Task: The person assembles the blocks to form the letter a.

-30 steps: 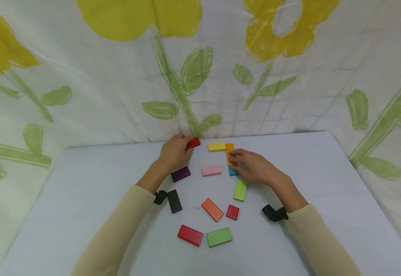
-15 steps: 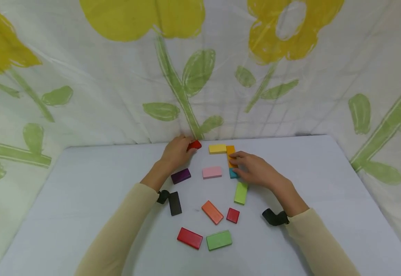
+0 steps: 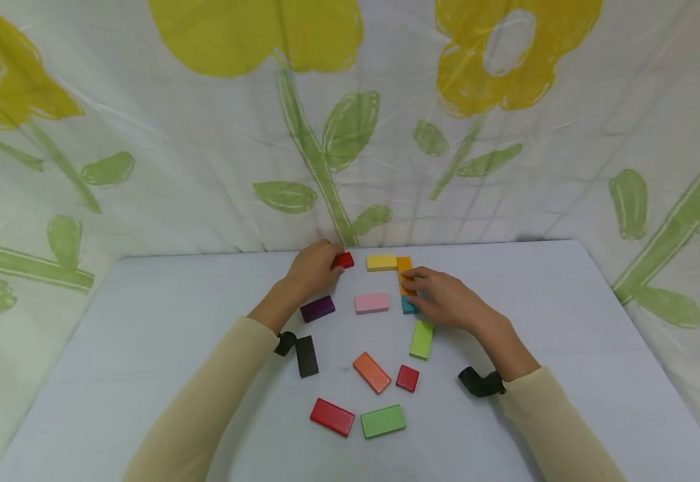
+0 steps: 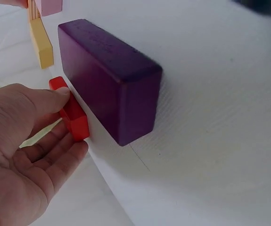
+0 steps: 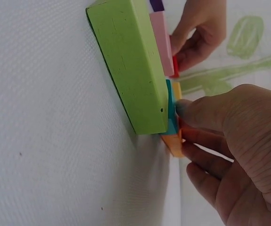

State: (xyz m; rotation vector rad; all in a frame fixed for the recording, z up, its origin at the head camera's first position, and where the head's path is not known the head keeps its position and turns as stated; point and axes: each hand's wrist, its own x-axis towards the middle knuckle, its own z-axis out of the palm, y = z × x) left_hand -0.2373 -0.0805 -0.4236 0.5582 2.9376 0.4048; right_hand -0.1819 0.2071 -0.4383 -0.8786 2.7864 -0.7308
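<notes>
1. Tabletop point(image 3: 145, 348): white, beneath both hands.
2. Left hand point(image 3: 314, 268): far side, left of centre; grip pinches the far red block point(image 4: 76, 115).
3. Right hand point(image 3: 446, 298): thumb at the teal block point(image 3: 409, 307), fingertips at the orange block point(image 3: 404, 264); whether the grip holds either cannot be determined.
4. Orange block: far side, right of the yellow block point(image 3: 382, 263); near end meets the teal block.
5. Far red block: left of the yellow block, apart from it.

A hand could pass on the near side of the pink block point(image 3: 371, 303); left stands the purple block point(image 3: 318, 308), right the teal block point(image 3: 408, 308), apparently touching the yellow-orange block point(image 3: 405, 266).
</notes>
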